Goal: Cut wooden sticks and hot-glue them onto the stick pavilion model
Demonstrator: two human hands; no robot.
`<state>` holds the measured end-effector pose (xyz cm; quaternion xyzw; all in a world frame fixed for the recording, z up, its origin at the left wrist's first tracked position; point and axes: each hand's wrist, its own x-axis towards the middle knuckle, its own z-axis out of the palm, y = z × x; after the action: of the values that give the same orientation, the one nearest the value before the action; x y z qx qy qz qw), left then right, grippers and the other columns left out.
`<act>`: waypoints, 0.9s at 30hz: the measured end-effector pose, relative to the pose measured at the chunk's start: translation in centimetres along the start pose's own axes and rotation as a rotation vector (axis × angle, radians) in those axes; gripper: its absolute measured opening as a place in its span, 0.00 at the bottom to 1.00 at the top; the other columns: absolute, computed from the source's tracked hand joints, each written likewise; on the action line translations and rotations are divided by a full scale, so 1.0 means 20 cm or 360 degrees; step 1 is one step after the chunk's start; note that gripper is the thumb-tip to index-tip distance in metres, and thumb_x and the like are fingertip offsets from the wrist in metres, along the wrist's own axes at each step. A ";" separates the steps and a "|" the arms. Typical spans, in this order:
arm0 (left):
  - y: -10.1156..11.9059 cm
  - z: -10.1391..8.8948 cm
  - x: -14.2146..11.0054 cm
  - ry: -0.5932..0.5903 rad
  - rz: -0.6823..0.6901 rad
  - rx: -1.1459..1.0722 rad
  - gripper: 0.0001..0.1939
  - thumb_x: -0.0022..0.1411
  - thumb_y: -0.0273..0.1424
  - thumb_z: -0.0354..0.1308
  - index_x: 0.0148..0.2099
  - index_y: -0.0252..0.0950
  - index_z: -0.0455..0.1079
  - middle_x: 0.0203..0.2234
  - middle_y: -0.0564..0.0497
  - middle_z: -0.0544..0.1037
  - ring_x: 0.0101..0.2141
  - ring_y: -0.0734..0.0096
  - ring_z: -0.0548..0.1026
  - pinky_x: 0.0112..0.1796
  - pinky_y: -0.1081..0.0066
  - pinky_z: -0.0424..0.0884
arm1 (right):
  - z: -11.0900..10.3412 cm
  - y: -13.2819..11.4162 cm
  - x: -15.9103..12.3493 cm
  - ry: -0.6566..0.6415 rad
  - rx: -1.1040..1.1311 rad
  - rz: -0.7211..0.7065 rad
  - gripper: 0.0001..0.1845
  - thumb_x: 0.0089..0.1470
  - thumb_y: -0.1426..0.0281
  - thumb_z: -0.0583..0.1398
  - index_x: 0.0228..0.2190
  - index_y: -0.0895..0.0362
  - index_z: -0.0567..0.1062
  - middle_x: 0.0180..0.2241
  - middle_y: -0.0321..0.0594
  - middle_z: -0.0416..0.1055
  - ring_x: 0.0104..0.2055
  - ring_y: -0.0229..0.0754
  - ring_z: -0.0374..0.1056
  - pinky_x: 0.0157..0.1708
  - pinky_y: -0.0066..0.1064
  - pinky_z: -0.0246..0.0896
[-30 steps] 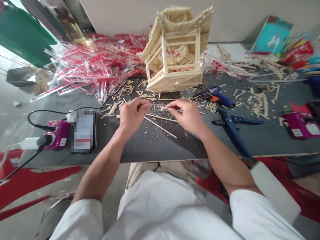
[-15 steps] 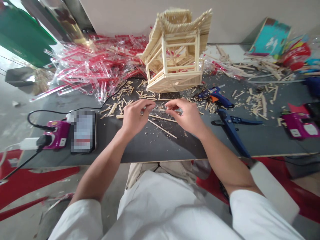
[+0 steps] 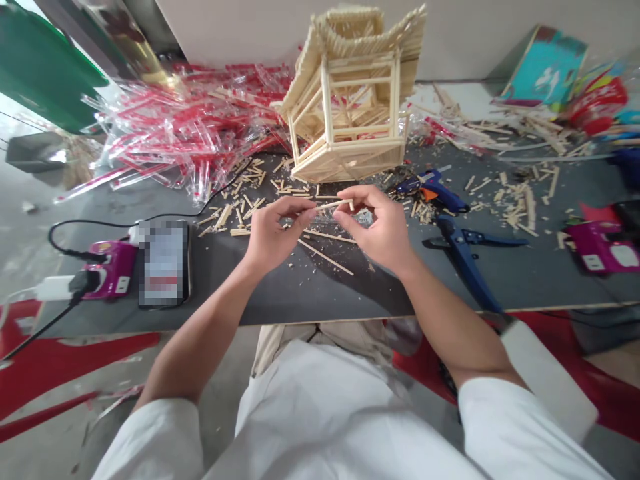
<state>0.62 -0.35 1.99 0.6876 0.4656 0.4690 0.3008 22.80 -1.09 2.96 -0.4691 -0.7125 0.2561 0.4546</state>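
Note:
A thin wooden stick [image 3: 333, 204] spans the gap between my two hands. My left hand [image 3: 277, 232] pinches its left end between thumb and fingers. At the other end, my right hand [image 3: 381, 230] is closed, its fingertips around a short wooden piece [image 3: 351, 205] that meets the stick at an angle. Whether the two pieces are joined, I cannot tell. Behind my hands stands a small pavilion model [image 3: 350, 127] built of such sticks, with a curved roof. Loose long sticks [image 3: 327, 257] lie on the dark table [image 3: 320, 300] just below my hands.
Red and clear plastic wrappers [image 3: 190, 127] heap at the back left. A blue glue gun [image 3: 435, 190] and blue cutters [image 3: 463, 263] lie at right. Stick offcuts [image 3: 250, 177] are scattered about. A phone [image 3: 164, 263] and purple power sockets [image 3: 113, 270] sit at left.
A thin stick and a short piece now show between my hands, where none was visible before. My right hand has turned slightly and lifted its fingers. The view has shifted a little.

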 end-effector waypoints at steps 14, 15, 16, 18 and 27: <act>-0.01 -0.02 0.01 -0.0263 0.0005 0.0062 0.11 0.70 0.39 0.64 0.47 0.38 0.82 0.39 0.49 0.87 0.38 0.68 0.84 0.41 0.70 0.79 | 0.00 -0.02 0.00 0.0132 -0.0060 -0.0050 0.15 0.66 0.53 0.65 0.42 0.51 0.77 0.39 0.38 0.81 0.37 0.42 0.77 0.44 0.36 0.73; -0.01 -0.02 0.01 -0.0292 0.0024 0.0101 0.10 0.70 0.38 0.64 0.47 0.39 0.82 0.38 0.49 0.87 0.38 0.68 0.84 0.41 0.70 0.79 | 0.00 -0.02 0.00 0.0126 -0.0077 -0.0067 0.14 0.66 0.53 0.65 0.42 0.51 0.78 0.39 0.38 0.81 0.37 0.42 0.77 0.44 0.36 0.73; -0.02 -0.02 0.01 -0.0316 0.0041 0.0143 0.09 0.70 0.37 0.64 0.46 0.39 0.82 0.38 0.50 0.87 0.37 0.69 0.84 0.41 0.70 0.78 | 0.00 -0.02 0.00 0.0123 -0.0084 -0.0084 0.14 0.66 0.54 0.65 0.42 0.51 0.78 0.39 0.38 0.81 0.37 0.41 0.76 0.44 0.36 0.73; -0.02 -0.02 0.01 -0.0353 0.0065 0.0203 0.08 0.69 0.36 0.64 0.45 0.39 0.82 0.37 0.50 0.87 0.36 0.69 0.83 0.39 0.70 0.76 | 0.00 -0.02 0.00 0.0119 -0.0079 -0.0113 0.12 0.66 0.56 0.66 0.42 0.51 0.79 0.39 0.38 0.81 0.37 0.41 0.76 0.45 0.37 0.73; -0.04 -0.05 0.04 -0.0097 -0.0082 -0.0159 0.14 0.71 0.42 0.63 0.48 0.38 0.80 0.38 0.46 0.86 0.37 0.69 0.83 0.40 0.69 0.80 | 0.00 0.00 0.01 0.0186 0.0229 0.0089 0.19 0.63 0.50 0.67 0.42 0.51 0.76 0.37 0.38 0.78 0.37 0.41 0.75 0.41 0.35 0.74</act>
<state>-0.52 0.78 1.93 0.6735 0.4497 0.4627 0.3607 22.76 -0.94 3.05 -0.4691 -0.6511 0.2913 0.5207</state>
